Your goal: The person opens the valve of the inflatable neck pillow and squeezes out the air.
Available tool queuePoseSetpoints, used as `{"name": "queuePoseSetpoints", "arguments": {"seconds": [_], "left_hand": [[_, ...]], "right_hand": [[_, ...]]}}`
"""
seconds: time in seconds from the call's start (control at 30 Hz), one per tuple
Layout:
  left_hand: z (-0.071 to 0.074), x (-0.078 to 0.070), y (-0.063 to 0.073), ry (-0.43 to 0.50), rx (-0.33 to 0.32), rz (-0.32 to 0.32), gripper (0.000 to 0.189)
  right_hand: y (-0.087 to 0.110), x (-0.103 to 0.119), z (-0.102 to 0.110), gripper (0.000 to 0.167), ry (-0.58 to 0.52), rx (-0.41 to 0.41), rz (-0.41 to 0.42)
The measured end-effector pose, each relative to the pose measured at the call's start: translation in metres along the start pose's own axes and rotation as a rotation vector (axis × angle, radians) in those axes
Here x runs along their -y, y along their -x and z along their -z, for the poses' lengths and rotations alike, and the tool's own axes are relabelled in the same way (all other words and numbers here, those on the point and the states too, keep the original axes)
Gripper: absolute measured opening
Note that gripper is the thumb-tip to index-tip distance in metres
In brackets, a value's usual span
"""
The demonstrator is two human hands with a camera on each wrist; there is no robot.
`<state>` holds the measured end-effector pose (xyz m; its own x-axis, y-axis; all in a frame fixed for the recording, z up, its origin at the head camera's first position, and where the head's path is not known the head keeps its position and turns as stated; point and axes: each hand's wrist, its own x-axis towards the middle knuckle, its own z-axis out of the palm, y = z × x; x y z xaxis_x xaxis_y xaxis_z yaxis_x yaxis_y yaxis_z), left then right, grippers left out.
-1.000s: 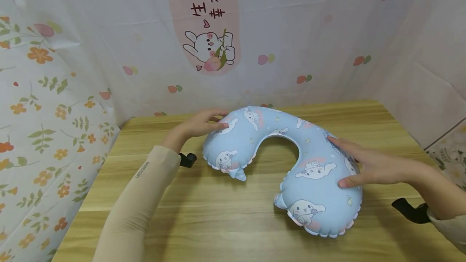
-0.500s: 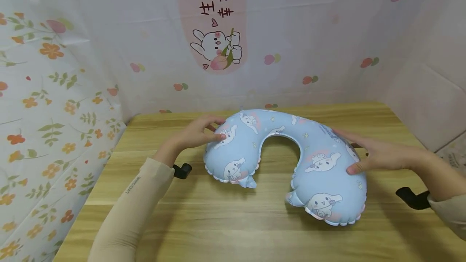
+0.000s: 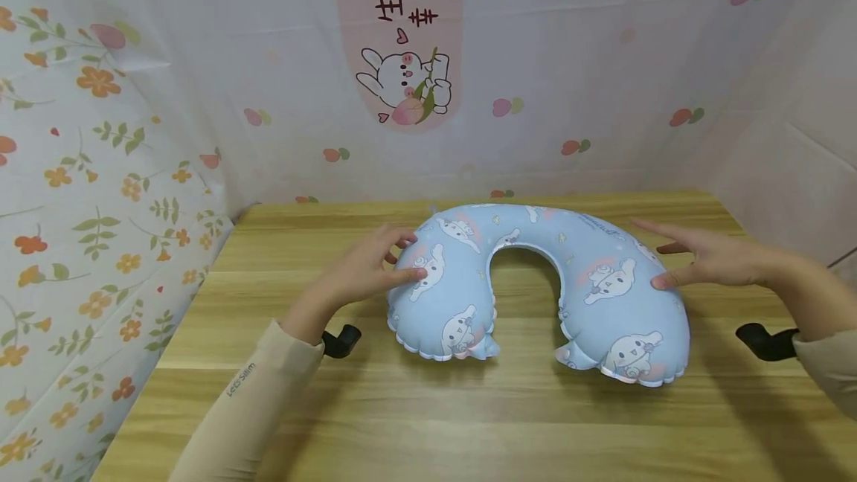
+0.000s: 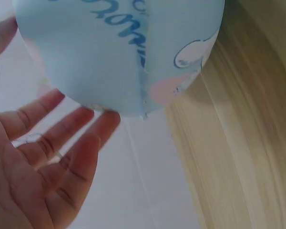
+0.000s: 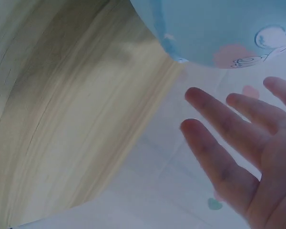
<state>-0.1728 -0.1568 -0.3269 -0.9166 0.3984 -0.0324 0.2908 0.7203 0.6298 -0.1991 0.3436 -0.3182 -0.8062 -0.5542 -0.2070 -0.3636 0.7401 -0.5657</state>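
Observation:
A light blue inflatable U-shaped neck pillow (image 3: 589,244) with white cartoon puppies lies on the wooden table, its opening toward me. My left hand (image 3: 375,262) is at its left arm, thumb over the top and fingertips against the outer side. In the left wrist view, the loosely bent fingertips (image 4: 109,121) meet the pillow's edge (image 4: 95,57). On the other side, my right hand (image 3: 723,255) has its thumb at the right arm's upper surface. Its fingers (image 5: 219,114) are spread and stand apart from the pillow's side (image 5: 214,33) in the right wrist view.
The wooden table (image 3: 428,430) reaches back to a printed curtain (image 3: 569,80) with a rabbit picture. A flowered sheet (image 3: 120,244) hangs at the left. Black wrist mounts (image 3: 766,341) show below both wrists.
The neck pillow has turned so its two ends now sit nearly level, facing me. My left hand has come nearer; my right hand has moved farther back, its fingers lifting off the pillow.

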Motion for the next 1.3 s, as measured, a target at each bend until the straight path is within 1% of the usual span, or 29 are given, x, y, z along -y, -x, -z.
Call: {"name": "queuePoseSetpoints", "arguments": {"seconds": [0.1,0.23,0.33,0.43,0.5,0.57,0.67,0.8,0.9,1.0,1.13,1.23,1.3], "left_hand": [[-0.008,-0.008,0.007,-0.011,-0.045,0.006,0.061],[-0.020,-0.019,0.017,-0.026,-0.101,0.023,0.062],[-0.026,-0.024,0.021,-0.033,-0.131,0.038,0.062],[-0.030,-0.026,0.020,-0.020,-0.163,0.050,0.060],[-0.031,-0.028,0.019,-0.001,-0.184,0.058,0.060],[-0.032,-0.028,0.018,0.019,-0.192,0.072,0.059],[-0.036,-0.031,0.019,0.035,-0.188,0.104,0.060],[-0.042,-0.035,0.023,0.041,-0.197,0.131,0.061],[-0.042,-0.036,0.026,0.053,-0.212,0.142,0.062],[-0.041,-0.035,0.029,0.067,-0.212,0.164,0.064],[-0.040,-0.035,0.031,0.057,-0.226,0.168,0.064],[-0.043,-0.036,0.031,0.002,-0.225,0.148,0.065],[-0.047,-0.039,0.032,-0.028,-0.212,0.131,0.065]], "right_hand": [[-0.004,-0.005,0.003,0.083,-0.022,-0.003,0.037],[-0.008,-0.013,0.007,0.070,-0.099,0.033,0.091],[-0.010,-0.017,0.009,0.069,-0.139,0.055,0.077],[-0.011,-0.019,0.011,0.067,-0.125,0.039,0.049],[-0.011,-0.019,0.013,0.066,-0.110,0.012,0.034],[-0.011,-0.018,0.016,0.064,-0.110,-0.012,0.022],[-0.010,-0.017,0.017,0.061,-0.128,-0.030,0.014],[-0.010,-0.014,0.012,0.058,-0.134,-0.051,-0.003],[-0.010,-0.005,0.011,0.056,-0.104,-0.075,-0.022],[-0.012,0.005,0.010,0.055,-0.069,-0.082,-0.033],[-0.015,0.018,0.009,0.052,-0.005,-0.099,-0.049],[-0.014,0.023,0.008,0.050,0.045,-0.122,-0.048],[-0.009,0.023,0.007,0.050,0.066,-0.131,-0.040]]}}
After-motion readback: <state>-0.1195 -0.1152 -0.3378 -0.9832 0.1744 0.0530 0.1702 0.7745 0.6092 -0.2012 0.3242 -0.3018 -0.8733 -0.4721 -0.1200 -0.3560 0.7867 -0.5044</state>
